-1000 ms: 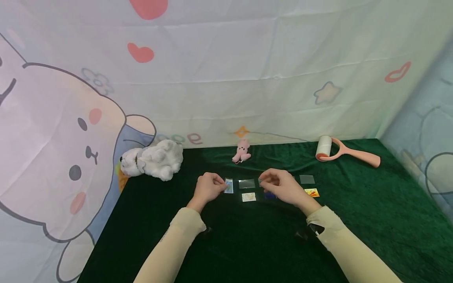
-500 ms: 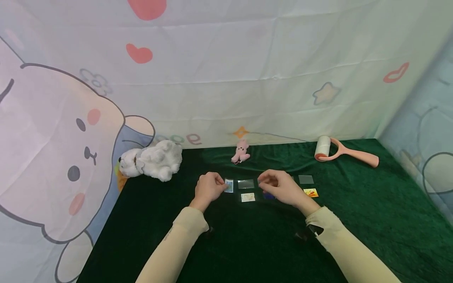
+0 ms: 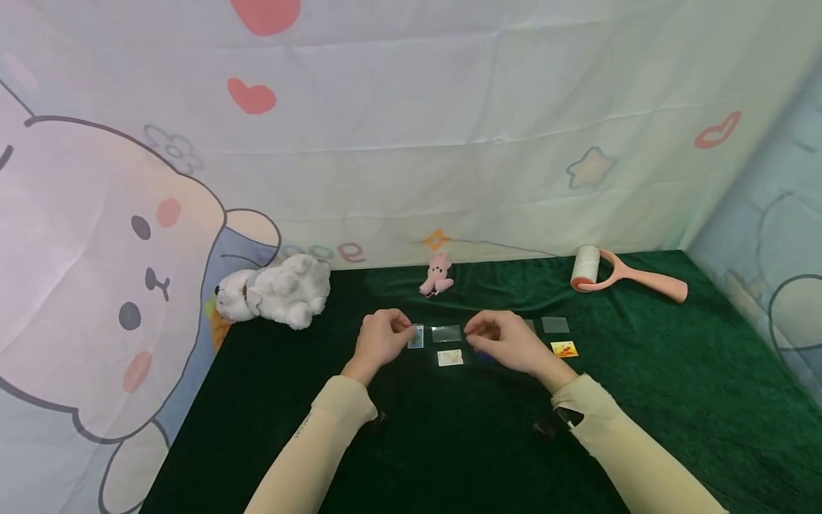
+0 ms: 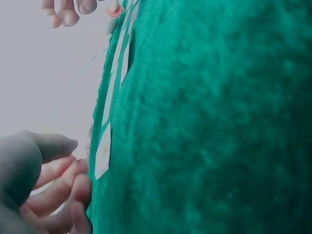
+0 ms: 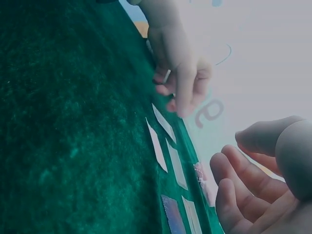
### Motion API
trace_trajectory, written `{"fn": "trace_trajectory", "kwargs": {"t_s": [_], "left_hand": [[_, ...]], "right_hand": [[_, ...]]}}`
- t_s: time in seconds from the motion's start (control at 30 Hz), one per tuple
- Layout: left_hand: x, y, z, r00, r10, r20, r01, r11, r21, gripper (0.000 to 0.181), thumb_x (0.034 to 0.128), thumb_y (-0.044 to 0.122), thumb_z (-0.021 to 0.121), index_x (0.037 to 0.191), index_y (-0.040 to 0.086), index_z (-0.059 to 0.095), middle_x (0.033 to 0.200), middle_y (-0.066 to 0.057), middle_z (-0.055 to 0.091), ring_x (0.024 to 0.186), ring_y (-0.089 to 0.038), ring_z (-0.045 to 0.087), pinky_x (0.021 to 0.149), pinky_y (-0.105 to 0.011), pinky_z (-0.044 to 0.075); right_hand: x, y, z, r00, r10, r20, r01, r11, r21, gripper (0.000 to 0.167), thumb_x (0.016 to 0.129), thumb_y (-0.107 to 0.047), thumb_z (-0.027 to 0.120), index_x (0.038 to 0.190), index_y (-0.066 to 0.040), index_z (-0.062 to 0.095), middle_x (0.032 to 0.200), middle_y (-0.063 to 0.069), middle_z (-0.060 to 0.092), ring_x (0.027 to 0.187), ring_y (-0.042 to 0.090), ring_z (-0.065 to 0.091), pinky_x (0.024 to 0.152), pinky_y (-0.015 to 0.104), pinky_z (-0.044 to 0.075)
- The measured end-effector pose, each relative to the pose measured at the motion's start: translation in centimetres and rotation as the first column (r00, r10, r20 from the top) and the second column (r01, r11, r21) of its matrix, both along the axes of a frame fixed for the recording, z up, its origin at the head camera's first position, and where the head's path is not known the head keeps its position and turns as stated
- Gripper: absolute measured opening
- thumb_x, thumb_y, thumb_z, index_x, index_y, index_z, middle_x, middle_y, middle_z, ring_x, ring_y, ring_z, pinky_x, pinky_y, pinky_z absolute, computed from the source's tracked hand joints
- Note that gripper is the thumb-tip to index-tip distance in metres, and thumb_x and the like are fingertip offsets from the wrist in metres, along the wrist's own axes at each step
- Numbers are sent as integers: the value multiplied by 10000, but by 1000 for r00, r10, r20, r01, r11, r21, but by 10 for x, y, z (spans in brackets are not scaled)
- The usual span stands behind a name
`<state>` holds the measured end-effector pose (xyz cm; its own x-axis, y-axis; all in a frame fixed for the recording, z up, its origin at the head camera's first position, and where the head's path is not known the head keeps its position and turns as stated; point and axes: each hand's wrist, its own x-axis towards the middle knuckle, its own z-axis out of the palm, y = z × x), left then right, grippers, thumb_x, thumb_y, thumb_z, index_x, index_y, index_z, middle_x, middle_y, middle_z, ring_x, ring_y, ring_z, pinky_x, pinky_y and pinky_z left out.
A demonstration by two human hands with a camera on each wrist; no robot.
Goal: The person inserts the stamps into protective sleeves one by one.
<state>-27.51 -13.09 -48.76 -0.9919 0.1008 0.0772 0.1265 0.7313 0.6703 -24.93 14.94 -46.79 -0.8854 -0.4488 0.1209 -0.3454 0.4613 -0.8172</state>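
In the head view my left hand point(image 3: 380, 344) is at the left edge of a small blue card point(image 3: 419, 338). The left wrist view shows its thumb and fingers point(image 4: 53, 187) loosely bent with a gap between, beside a pale card point(image 4: 103, 153). My right hand point(image 3: 516, 345) hovers over a dark blue card point(image 3: 485, 357), partly covering it, and the right wrist view shows its fingers point(image 5: 248, 180) relaxed around nothing. Between the hands lie a clear rectangle point(image 3: 446, 334) and a whitish card point(image 3: 450, 358).
Right of the right hand lie another clear rectangle point(image 3: 556, 325) and a yellow-red card point(image 3: 564, 350). Along the back are a white plush point(image 3: 282, 291), a small pink plush point(image 3: 438, 275) and a lint roller point(image 3: 648, 280). Green cloth point(image 3: 462, 442) covers the table.
My left hand has shifted slightly up and right by the blue card. My right hand has moved slightly left, with its fingers relaxed throughout.
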Motion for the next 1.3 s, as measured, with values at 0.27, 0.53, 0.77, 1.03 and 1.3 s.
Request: {"fn": "trace_trajectory", "kwargs": {"t_s": [0.27, 0.53, 0.77, 1.03, 1.3], "left_hand": [[-1, 6, 3, 990, -137, -44, 142, 981, 134, 83, 992, 224, 755, 1032, 154, 774, 1007, -1, 756, 777, -172, 638, 716, -336, 559], [-1, 12, 6, 985, -164, -60, 171, 975, 144, 125, 1010, 234, 728, 1082, 142, 775, 1048, 11, 765, 800, -165, 650, 727, -332, 565], [0, 13, 4, 982, -179, -57, 186, 969, 161, 165, 1012, 231, 727, 1110, 107, 772, 1060, 2, 761, 824, -180, 656, 734, -344, 573], [0, 12, 3, 984, -168, -51, 175, 970, 168, 111, 1010, 227, 726, 1070, 148, 777, 1052, 12, 763, 802, -167, 650, 712, -336, 562], [1, 11, 2, 982, -180, -51, 186, 966, 178, 88, 1010, 212, 724, 1050, 156, 779, 1048, 7, 769, 783, -158, 652, 696, -317, 566]], "right_hand": [[-2, -8, -2, 999, 38, 3, -38, 999, -1, 176, 1007, -134, 703, 1152, -36, 726, 1070, 56, 733, 836, 161, 670, 733, 339, 553], [-7, -22, -10, 997, 78, 9, -79, 993, 83, 177, 960, -103, 756, 1129, -57, 736, 1073, 49, 734, 749, 148, 630, 695, 323, 543], [-8, -33, -14, 999, 45, 1, -45, 988, 145, 138, 929, -68, 782, 1062, -79, 745, 1026, 27, 730, 846, 132, 647, 759, 335, 557], [-8, -40, -16, 1000, -18, -20, 22, 979, 203, 184, 881, -35, 821, 1037, -89, 739, 1003, 25, 723, 933, 197, 669, 831, 404, 567], [-6, -45, -21, 997, -58, -46, 68, 962, 263, 219, 855, -47, 858, 1024, -117, 738, 1028, 34, 722, 993, 224, 665, 924, 479, 548]]}}
